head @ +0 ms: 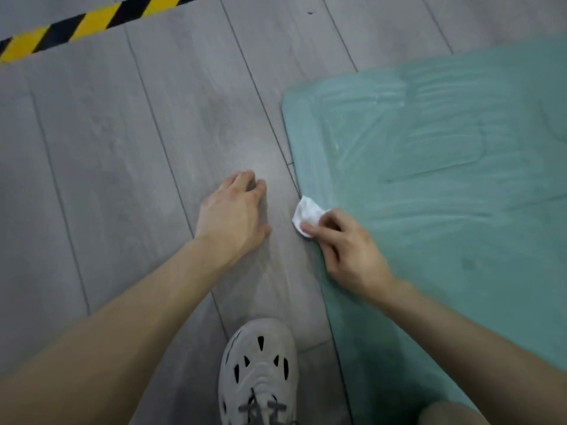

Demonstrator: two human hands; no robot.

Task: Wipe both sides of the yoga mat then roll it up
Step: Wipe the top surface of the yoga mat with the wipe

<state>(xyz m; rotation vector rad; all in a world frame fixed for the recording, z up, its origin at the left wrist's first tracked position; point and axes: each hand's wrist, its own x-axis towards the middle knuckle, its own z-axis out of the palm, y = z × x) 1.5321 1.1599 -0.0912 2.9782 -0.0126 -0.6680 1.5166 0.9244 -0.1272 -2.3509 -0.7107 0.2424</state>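
My right hand (346, 253) pinches a white wipe (307, 216) at the edge of the green mat (445, 179); my left hand (233, 214), fingers relaxed, rests on the floor (122, 148).

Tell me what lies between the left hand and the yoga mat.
Head view: only bare grey floor between left hand and yoga mat; the white wipe held by the right hand overlaps the mat's edge.

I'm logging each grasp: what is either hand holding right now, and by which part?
The right hand pinches a crumpled white wipe by its near edge, at the yoga mat's edge. The left hand holds nothing.
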